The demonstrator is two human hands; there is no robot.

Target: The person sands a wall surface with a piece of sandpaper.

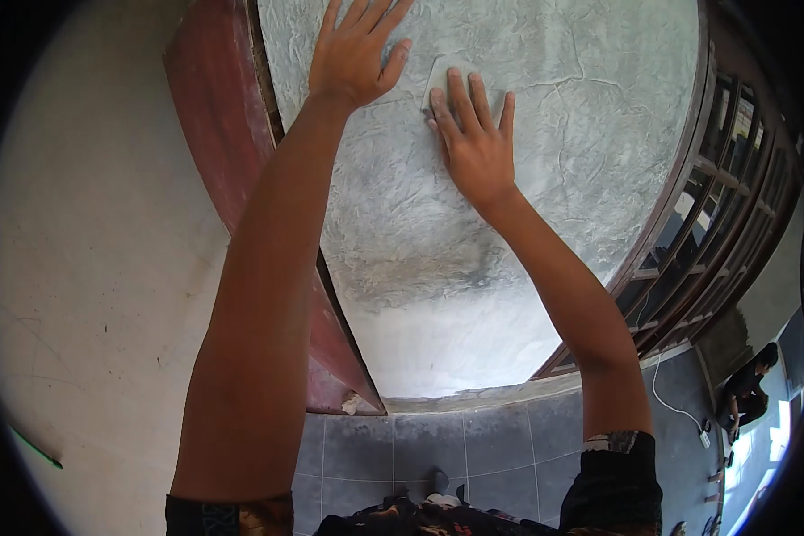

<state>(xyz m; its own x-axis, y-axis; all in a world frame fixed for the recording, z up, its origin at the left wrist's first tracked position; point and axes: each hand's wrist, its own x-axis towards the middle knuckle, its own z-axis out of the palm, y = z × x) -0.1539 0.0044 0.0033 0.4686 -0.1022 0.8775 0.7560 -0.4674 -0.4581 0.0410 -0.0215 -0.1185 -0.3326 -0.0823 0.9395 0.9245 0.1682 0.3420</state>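
I'm watching the right hand [482, 156] holding a thin pale sheet [439, 73] against the grey plaster wall [554, 179], the left hand [355, 58] spreading wide to its left, and I'm judging that uneven finger pressure could let it slip.

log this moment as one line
right hand: fingers on pale flat piece against grey wall | left hand: spread over wall, nothing visibly held | another person: far right

- wall [545, 161]: grey plaster look, matt, rough, wrinkled; lower strip smoother
- sheet [440, 71]: thin, matt, material unclear
- board [214, 116]: painted, scuffed, wood-like
- floor [429, 444]: smooth tiles, slight sheen
- window [728, 176]: dark wood-look frame, glossy glass
- sleeve [612, 482]: printed cloth
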